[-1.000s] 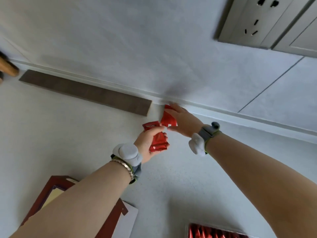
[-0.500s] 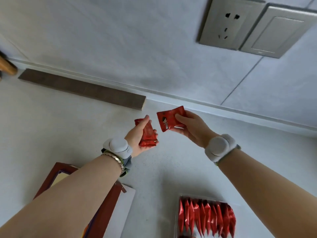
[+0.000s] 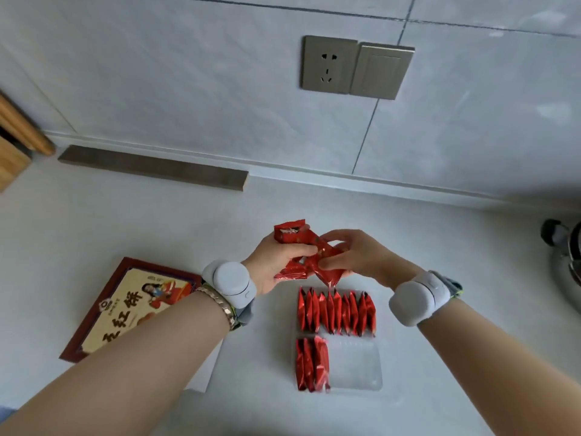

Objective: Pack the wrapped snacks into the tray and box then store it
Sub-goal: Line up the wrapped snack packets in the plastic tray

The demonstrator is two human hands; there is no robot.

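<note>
My left hand grips a small stack of red wrapped snacks just above the far end of a clear plastic tray. My right hand pinches another red snack, which points down toward the tray's far row. That far row is filled with several upright red snacks. The near row holds three snacks at its left end. The red-bordered box with a printed picture lies flat to the left, partly under my left forearm.
A dark strip lies along the wall at the back of the white counter. A wall socket and switch sit above. Wooden boards stand at the far left, and a metal kettle at the right edge.
Both hands have come back from the wall toward me and drawn together over the tray, each still holding snacks. My view has tilted down, so the whole tray and box show.
</note>
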